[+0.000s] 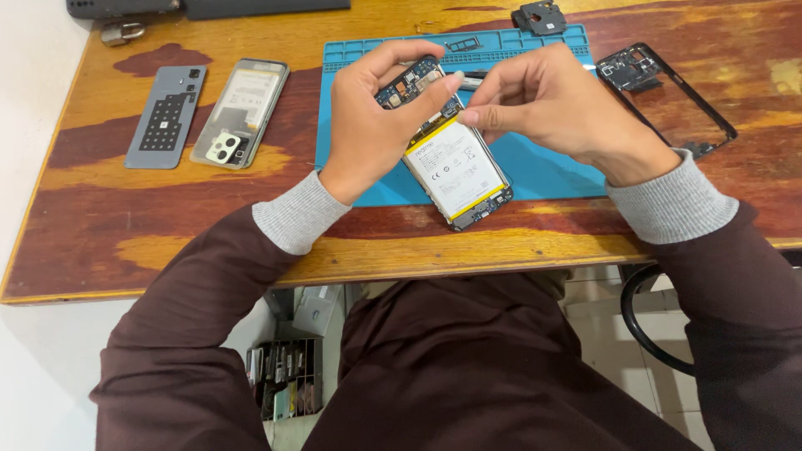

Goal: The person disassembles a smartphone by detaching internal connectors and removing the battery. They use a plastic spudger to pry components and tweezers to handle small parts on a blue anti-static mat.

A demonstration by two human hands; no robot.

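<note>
Nearest us, our dark sleeves [209,334] frame the wooden tabletop [167,217] and its blue mat [551,175]. Above the mat, our left hand [376,117] grips the opened phone [447,159] by its top; our right hand's [543,100] fingertips pinch at its circuit board.

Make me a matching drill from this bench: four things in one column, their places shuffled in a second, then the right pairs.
1. opened phone
2. grey back cover
3. empty black frame
4. blue mat

A. far right on the wooden table
B. held in the left hand, right hand at its top
C. far left on the table
D. under both hands

Pairs: 1-B, 2-C, 3-A, 4-D
</note>
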